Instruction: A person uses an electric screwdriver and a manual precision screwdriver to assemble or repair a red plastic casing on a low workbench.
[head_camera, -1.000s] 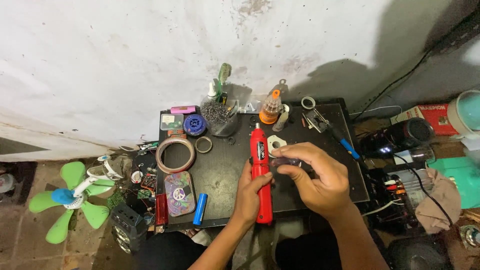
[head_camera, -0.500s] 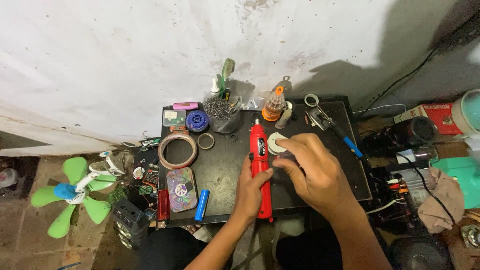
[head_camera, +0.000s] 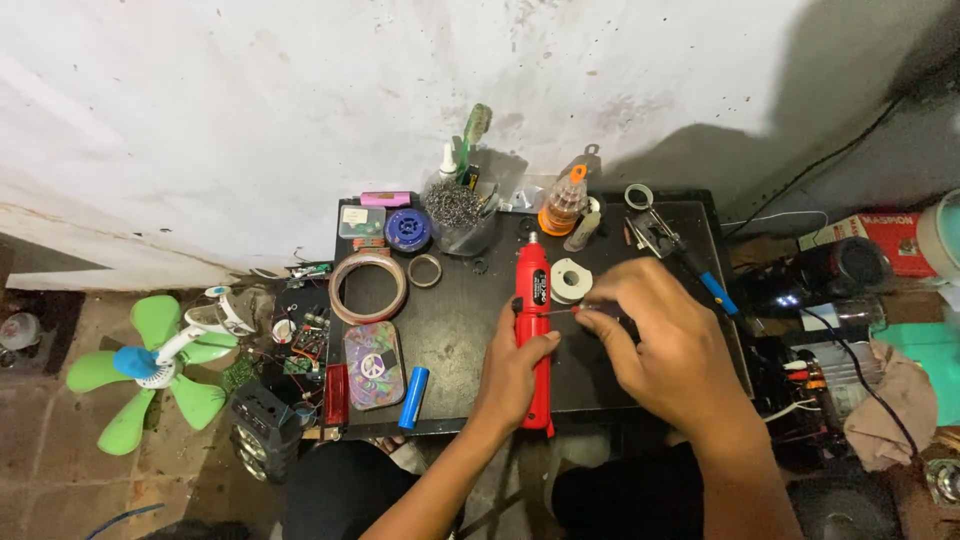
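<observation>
left hand (head_camera: 515, 370) wrapped round red rotary tool (head_camera: 534, 300) lying mid black worktop (head_camera: 450, 320), right hand (head_camera: 665, 345) pinching thin red-handled screwdriver (head_camera: 560, 311) against tool's side, white tape roll (head_camera: 570, 280) just beside

Glossy red plastic rotary tool (head_camera: 535, 330) on a matt black tabletop (head_camera: 450, 330) — rough, flaking white plaster wall (head_camera: 250, 110) behind.

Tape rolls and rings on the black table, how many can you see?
4: a big brown roll at left, a small ring beside it, a white roll by the red rotary tool, a pale ring at the back. Others may be hidden.
</observation>
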